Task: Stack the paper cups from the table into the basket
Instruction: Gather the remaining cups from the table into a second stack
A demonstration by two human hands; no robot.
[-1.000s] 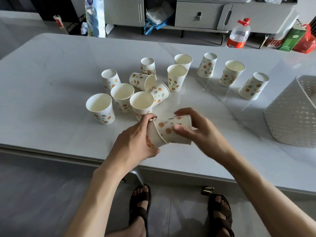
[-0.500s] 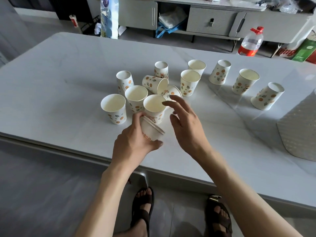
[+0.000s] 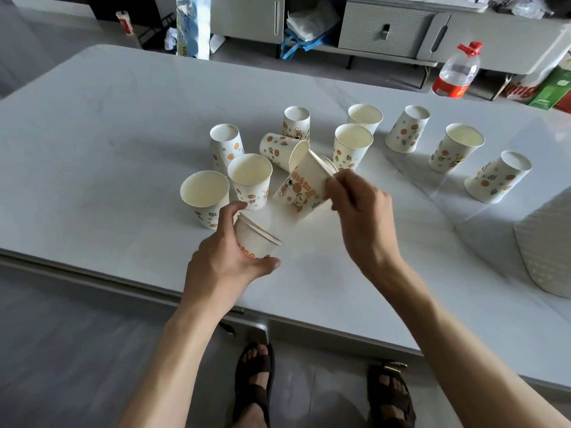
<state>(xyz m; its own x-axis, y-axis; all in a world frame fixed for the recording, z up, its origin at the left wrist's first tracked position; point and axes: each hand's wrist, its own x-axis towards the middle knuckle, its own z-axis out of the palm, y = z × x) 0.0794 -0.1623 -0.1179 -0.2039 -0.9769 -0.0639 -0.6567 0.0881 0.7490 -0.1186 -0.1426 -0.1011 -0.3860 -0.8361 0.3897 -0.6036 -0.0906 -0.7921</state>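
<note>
Right hand is gripping a tilted orange-printed white paper cup, base pointing at 7 o'clock toward the nested white paper stack clamped in left hand.

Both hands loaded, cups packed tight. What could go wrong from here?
1. The lifted cup in the right hand hangs tilted beside the tipped cup; swinging it may knock neighbours.
2. The nested cups in the left hand point sideways; misaligned rims could jam.
</note>
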